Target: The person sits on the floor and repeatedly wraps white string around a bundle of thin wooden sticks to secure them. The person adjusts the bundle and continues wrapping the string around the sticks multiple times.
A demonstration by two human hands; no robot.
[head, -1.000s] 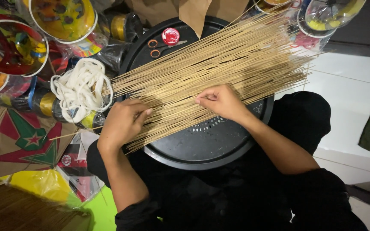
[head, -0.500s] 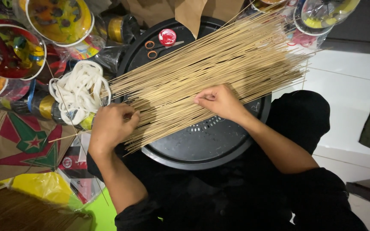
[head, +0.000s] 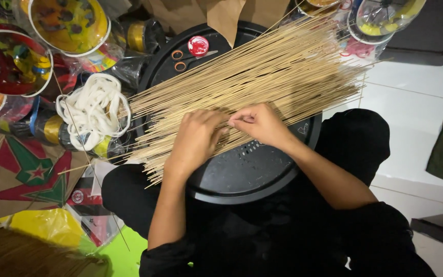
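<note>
A big fan of thin bamboo sticks point(head: 262, 77) lies across a round black tray point(head: 247, 174) on my lap. My left hand point(head: 196, 141) rests palm down on the near end of the sticks, fingers spread over them. My right hand point(head: 260, 123) sits just right of it, thumb and forefinger pinched on a stick near the bundle's lower edge. The two hands nearly touch at the fingertips.
A coil of white cord point(head: 94, 110) lies left of the sticks. Orange-handled scissors point(head: 183, 59) and a red round tape reel point(head: 198, 45) sit on the tray's far side. Colourful paper kites point(head: 32, 169) and round plastic-wrapped items point(head: 70, 23) crowd the left. White floor tiles point(head: 411, 102) are to the right.
My left hand has slid right along the sticks from the bundle's left end until it meets my right hand. The right hand stayed in place, still pinching.
</note>
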